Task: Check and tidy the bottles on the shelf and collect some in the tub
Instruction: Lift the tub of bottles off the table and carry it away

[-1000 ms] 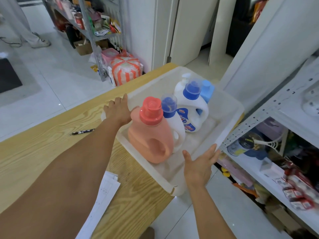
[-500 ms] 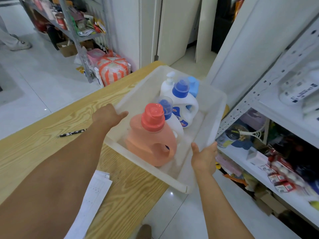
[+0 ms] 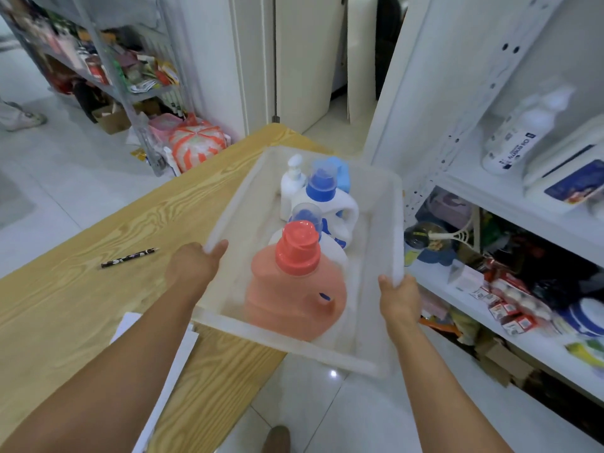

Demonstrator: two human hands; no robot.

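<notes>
A translucent white tub is held up over the right end of the wooden table, tilted a little. My left hand grips its left rim and my right hand grips its right rim. Inside stand a salmon-pink jug with a red cap, two white jugs with blue caps, a small white pump bottle and a light blue bottle. A white bottle lies on the white shelf at the right.
A pen and white papers lie on the table. The lower shelf boards at the right hold packets, boxes and a jar. A metal rack with goods stands at the far left, a striped bag beside it.
Both hands went from reaching to gripping the tub's rims. The tub has come off the table and nearer to me, with the bottles still upright in it.
</notes>
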